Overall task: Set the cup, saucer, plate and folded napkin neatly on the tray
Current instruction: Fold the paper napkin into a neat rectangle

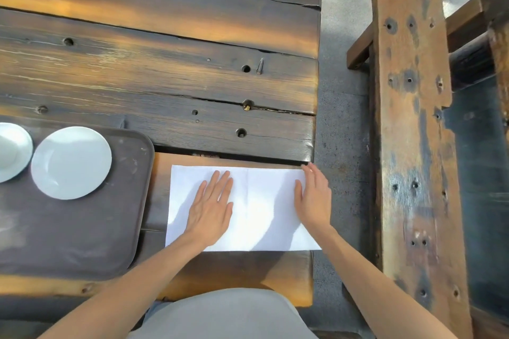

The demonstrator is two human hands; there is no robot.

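A white napkin [259, 209] lies spread flat on the wooden table, right of the tray. My left hand [212, 203] presses flat on its left half with straight fingers. At the napkin's right edge my right hand [314, 195] rests with fingers straight. The dark brown tray [82, 234] sits at the left. On it stands a white plate [71, 162], and a second white dish [12, 151] is cut off by the left edge of the view. No cup is in view.
The dark plank table [165, 63] stretches away behind the napkin. Its right edge lies just beyond my right hand. A wooden bench [413, 132] stands to the right across a strip of grey floor.
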